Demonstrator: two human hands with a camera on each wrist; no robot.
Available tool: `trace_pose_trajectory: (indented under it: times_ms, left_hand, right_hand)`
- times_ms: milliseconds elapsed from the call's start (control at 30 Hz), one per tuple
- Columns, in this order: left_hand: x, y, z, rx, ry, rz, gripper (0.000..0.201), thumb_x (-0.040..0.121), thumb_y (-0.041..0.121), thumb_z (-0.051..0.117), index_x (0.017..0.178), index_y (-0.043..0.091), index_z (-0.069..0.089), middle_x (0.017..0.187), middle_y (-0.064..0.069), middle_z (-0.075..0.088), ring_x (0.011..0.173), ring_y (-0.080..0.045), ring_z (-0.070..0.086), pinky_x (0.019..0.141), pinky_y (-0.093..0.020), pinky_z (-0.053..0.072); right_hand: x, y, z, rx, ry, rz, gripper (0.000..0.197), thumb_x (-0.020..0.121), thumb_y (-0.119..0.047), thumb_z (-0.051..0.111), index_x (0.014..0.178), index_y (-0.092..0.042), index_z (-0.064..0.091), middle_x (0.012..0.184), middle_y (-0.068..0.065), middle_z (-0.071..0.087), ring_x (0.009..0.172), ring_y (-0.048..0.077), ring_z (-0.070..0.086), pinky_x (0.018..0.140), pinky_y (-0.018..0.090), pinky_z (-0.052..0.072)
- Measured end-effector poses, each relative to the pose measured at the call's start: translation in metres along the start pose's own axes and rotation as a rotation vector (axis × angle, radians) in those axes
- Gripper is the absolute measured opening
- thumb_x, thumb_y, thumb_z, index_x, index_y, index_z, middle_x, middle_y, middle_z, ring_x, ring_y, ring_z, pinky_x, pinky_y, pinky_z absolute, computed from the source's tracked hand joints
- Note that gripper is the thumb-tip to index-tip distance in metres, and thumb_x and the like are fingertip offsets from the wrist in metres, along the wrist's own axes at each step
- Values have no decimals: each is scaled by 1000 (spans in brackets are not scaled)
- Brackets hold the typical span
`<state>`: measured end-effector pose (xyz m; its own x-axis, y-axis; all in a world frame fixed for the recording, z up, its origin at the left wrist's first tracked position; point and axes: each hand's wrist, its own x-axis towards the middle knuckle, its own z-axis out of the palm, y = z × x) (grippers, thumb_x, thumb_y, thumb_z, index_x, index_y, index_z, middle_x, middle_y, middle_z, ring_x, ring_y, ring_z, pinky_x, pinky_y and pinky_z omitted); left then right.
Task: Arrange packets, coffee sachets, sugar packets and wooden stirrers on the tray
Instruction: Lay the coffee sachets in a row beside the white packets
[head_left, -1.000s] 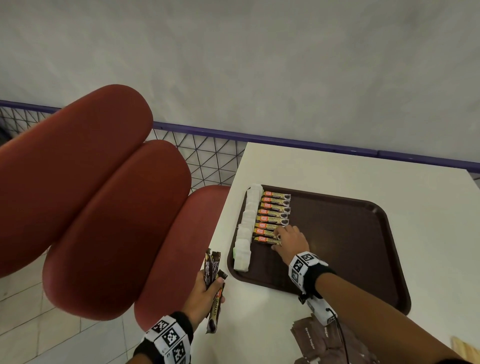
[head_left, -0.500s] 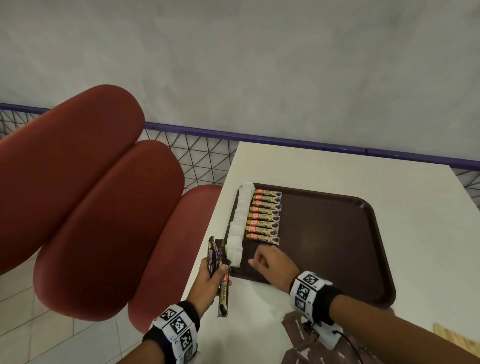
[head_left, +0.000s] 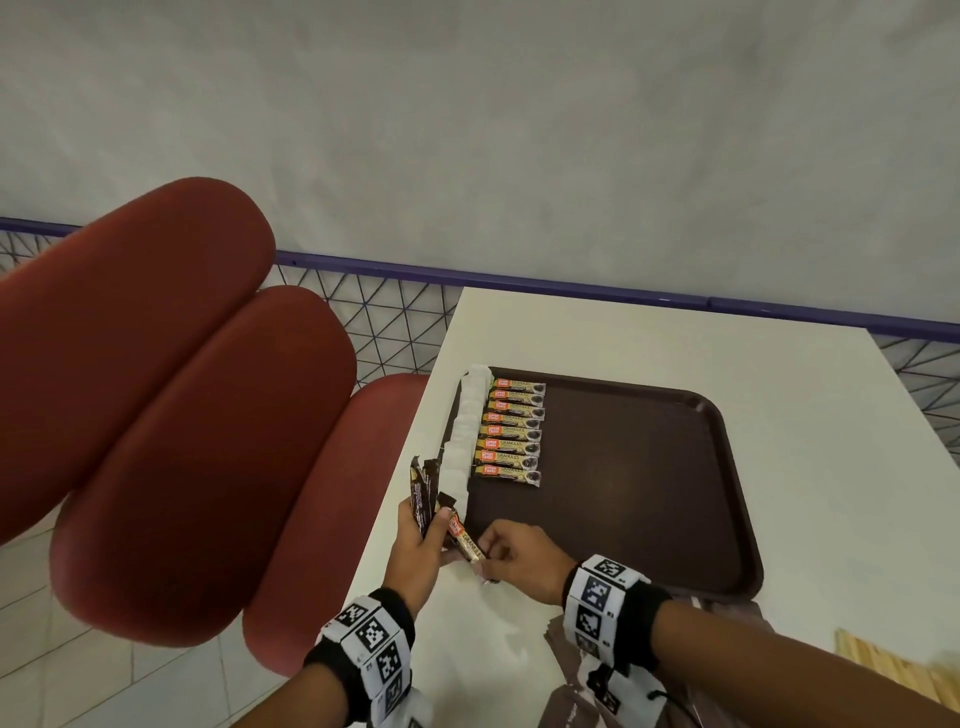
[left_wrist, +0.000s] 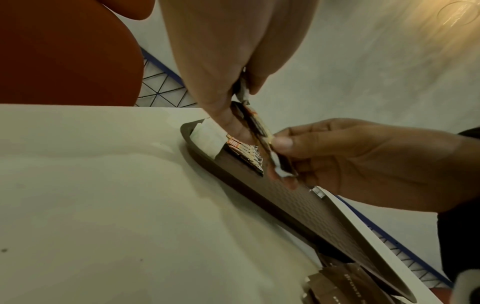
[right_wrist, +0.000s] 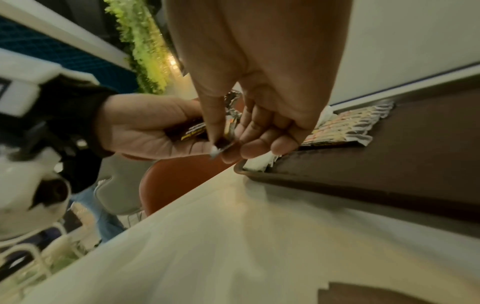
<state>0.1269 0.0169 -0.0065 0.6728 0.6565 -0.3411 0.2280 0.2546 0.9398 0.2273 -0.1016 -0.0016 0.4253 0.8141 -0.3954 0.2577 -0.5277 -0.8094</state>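
A dark brown tray lies on the white table. Along its left edge runs a column of white sugar packets, with a row of several coffee sachets beside it. At the tray's near left corner my left hand grips a bundle of coffee sachets upright. My right hand pinches the lower end of one sachet that sticks out of this bundle. The right wrist view shows thumb and forefinger closed on that sachet's tip. Both hands hold the sachet in the left wrist view.
Brown paper packets lie on the table under my right forearm. Wooden stirrers sit at the near right. A red padded seat stands close to the table's left edge. A wire fence runs behind.
My right hand left the sachet row on the tray, drew back to the left hand and now pinches one sachet from its bundle. The left hand rose toward the tray corner.
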Motion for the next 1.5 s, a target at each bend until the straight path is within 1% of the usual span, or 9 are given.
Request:
trace_pose_trajectory:
  times_ms: [100, 200, 300, 400, 533, 767, 1000, 1233, 1500]
  left_hand:
    - [0, -2, -4, -14, -1, -6, 20, 97, 13, 47, 116, 10, 43, 106, -12, 61, 88, -22, 65, 73, -34, 59]
    - [-3, -3, -9, -15, 16, -22, 21, 96, 16, 50, 116, 12, 45, 105, -10, 61, 85, -23, 65, 58, -30, 56]
    - [-7, -2, -16, 26, 20, -40, 17, 94, 24, 53, 108, 14, 51, 91, -13, 65, 63, -21, 60, 44, -27, 46]
    - [-9, -2, -21, 88, 21, -58, 23, 92, 33, 55, 98, 11, 56, 68, -8, 63, 45, -16, 49, 39, -23, 36]
    - [-9, -1, -28, 103, 13, -99, 32, 91, 36, 57, 96, 4, 55, 55, 0, 49, 38, -11, 38, 38, -18, 29]
    - [-9, -1, -39, 100, 20, -105, 27, 90, 37, 58, 92, 11, 51, 61, 0, 45, 43, -9, 38, 39, -19, 29]
    - [-8, -3, -47, 89, 13, -118, 22, 92, 34, 56, 102, 15, 53, 70, -3, 49, 45, -8, 41, 39, -19, 28]
    - [-5, -4, -47, 91, -9, -119, 20, 93, 26, 55, 106, 11, 54, 74, -6, 51, 46, -9, 44, 38, -19, 31]
    - [-5, 0, -43, 0, -46, -173, 10, 96, 18, 51, 102, 12, 54, 79, -11, 58, 56, -16, 55, 41, -25, 45]
  right_hand:
    - [-2, 3, -9, 30, 62, 10, 21, 85, -15, 64, 97, -21, 48, 85, 5, 63, 74, 16, 59, 77, 31, 49]
    - [-1, 9, -23, -25, 166, 23, 18, 87, -16, 61, 103, -16, 53, 82, 1, 60, 75, 14, 56, 74, 28, 47]
    - [7, 21, -37, -120, 286, 49, 10, 88, -17, 60, 95, -20, 53, 79, 0, 60, 84, 20, 57, 80, 32, 46]
    - [17, 30, -48, -185, 336, 105, 10, 88, -21, 59, 90, -25, 50, 88, 4, 60, 88, 19, 53, 73, 23, 41]
    - [30, 30, -52, -331, 320, 95, 15, 88, -19, 59, 103, -16, 61, 94, 1, 51, 100, 18, 44, 82, 24, 36]
    - [55, 24, -48, -399, 306, 112, 18, 87, -20, 62, 103, -16, 65, 91, -3, 49, 109, 20, 45, 92, 30, 39]
    - [65, 25, -45, -564, 371, 87, 26, 89, -27, 59, 114, -20, 59, 121, 3, 51, 117, 20, 40, 98, 29, 37]
    - [63, 30, -39, -624, 416, -7, 30, 88, -27, 58, 118, -24, 53, 124, -1, 47, 117, 17, 39, 99, 27, 36]
    - [66, 29, -34, -711, 347, -16, 30, 90, -26, 55, 120, -26, 52, 125, -2, 45, 119, 18, 38, 100, 29, 33]
